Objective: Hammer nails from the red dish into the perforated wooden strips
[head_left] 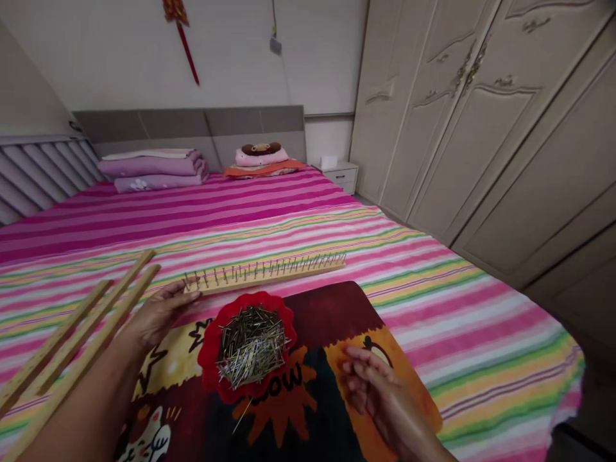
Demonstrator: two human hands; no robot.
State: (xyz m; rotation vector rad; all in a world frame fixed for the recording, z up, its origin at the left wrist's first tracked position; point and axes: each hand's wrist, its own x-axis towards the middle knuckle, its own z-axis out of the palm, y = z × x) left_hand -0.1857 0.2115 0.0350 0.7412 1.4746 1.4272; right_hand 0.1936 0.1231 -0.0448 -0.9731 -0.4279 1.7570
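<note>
Your right hand [373,382] hovers over the dark patterned mat [332,314], half open with its fingers loosely curled; whether it pinches a nail, you cannot tell from this view. A loose nail [242,416] lies on the mat just beside the scalloped red bowl [208,359], which holds a heap of nails [253,346]. Your left hand [161,314], closed between thumb and fingers, grips the near-left end of a wooden strip [269,278] beyond the bowl, a row of nails standing along its length. Farther left, three wooden bars [99,321] lie side by side on the striped bed [481,346]. Folded bedding [154,168] sits in two stacks before the headboard [183,128], with a white nightstand [342,174] to the right, near the tall wardrobe [409,135].
</note>
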